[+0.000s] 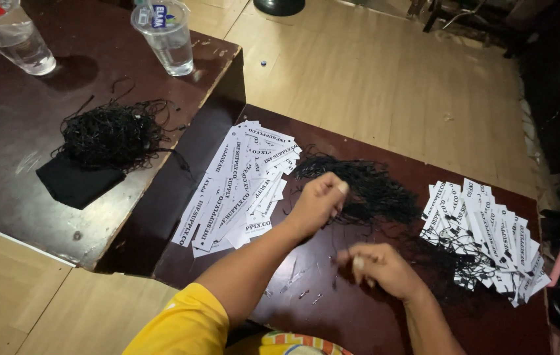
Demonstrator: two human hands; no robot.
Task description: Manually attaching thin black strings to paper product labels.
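Cups first: two clear plastic drinking cups stand on the upper dark brown wooden table (23, 131), one at its far left corner (14, 38) and one near its far right edge (165, 36); each holds a low level of clear liquid and carries a peel-off foil lid. On that same table a tangled heap of thin black cord (112, 135) rests partly on a folded black cloth (73, 184).

The lower dark reddish wooden table (352, 315) sits just beside and below the upper one. It carries a fanned pile of white printed paper tags (237, 187) on its left, a loose bundle of black string loops (368, 187) at the middle, and a second pile of white tags with black strings attached (483, 233) near its right edge.

The left hand (316, 204) is raised over the table, fingers pinched together on a thin black string (barely visible) at the bundle's edge. The right hand (378, 266) hovers low, fingers curled inward; motion blur means its grip cannot be determined.

Bare tabletop lies in front of both hands. Light wooden flooring (372, 72) extends beyond the far edges.
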